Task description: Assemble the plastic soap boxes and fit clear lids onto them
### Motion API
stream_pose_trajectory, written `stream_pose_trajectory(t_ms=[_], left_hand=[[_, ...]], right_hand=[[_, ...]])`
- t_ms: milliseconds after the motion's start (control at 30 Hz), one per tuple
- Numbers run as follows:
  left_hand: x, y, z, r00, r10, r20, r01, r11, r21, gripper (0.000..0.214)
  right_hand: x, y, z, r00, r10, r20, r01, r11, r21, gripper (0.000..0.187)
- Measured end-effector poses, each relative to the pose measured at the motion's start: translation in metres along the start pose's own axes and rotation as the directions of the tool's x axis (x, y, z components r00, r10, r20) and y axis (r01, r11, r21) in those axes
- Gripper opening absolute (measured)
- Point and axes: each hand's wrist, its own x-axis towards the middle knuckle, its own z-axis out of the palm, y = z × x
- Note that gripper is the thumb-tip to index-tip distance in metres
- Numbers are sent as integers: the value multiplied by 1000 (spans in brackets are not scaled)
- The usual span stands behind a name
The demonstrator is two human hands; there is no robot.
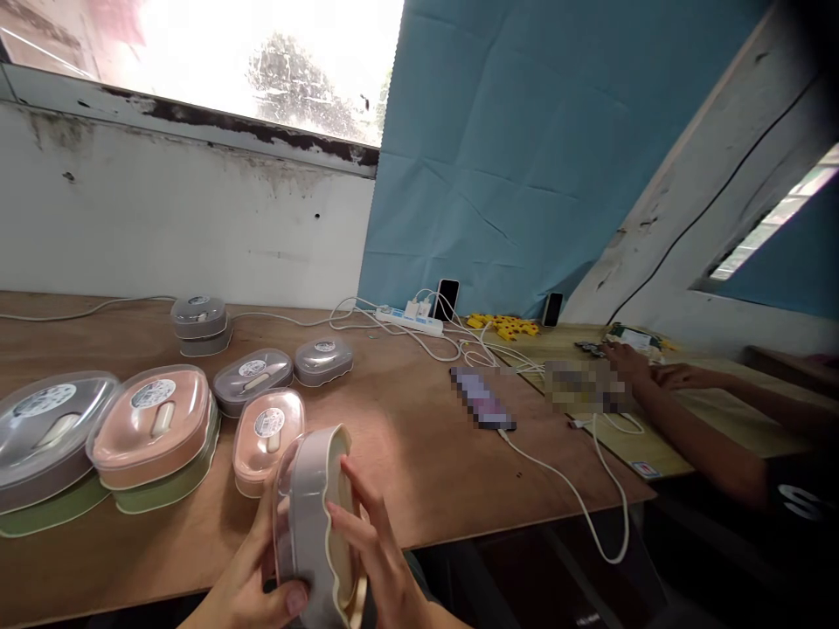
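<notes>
A grey lunch box [308, 515] with a cream, wavy-edged underside is tipped on its side above the table's front edge. My left hand [253, 577] is closed round its lid side, thumb low on the grey wall. My right hand [384, 550] has its fingers bent against the cream underside; its thumb is hidden. Just behind the held box lies a small pink lunch box [266, 437]. Further left sit a larger pink box [157, 428] on a green base and a large grey box [45, 445], also over green.
Smaller grey boxes [255, 380] stand behind, two stacked near the wall [200, 323]. A phone [485, 397] trails a white cable across the table [419, 463]. A power strip [410, 321] and yellow pieces [504, 326] lie at the back. Another person's hands [629, 371] work at the right.
</notes>
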Motion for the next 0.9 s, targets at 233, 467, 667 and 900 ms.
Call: stream_pose_trajectory(t_ms=[233, 467, 667, 900], left_hand=[[4, -1, 9, 994, 22, -105, -18, 999, 42, 114], [4, -2, 18, 997, 64, 40, -62, 997, -52, 123], [1, -4, 6, 992, 42, 117, -49, 997, 57, 79], [4, -6, -4, 997, -31, 73, 30, 999, 17, 64]], right_hand=[[5, 10, 7, 994, -95, 50, 100, 991, -88, 100], [8, -3, -4, 972, 135, -191, -127, 990, 54, 95], [18, 7, -29, 759, 555, -341, -477, 830, 291, 51], [21, 30, -52, 713, 634, -300, -616, 770, 165, 46]])
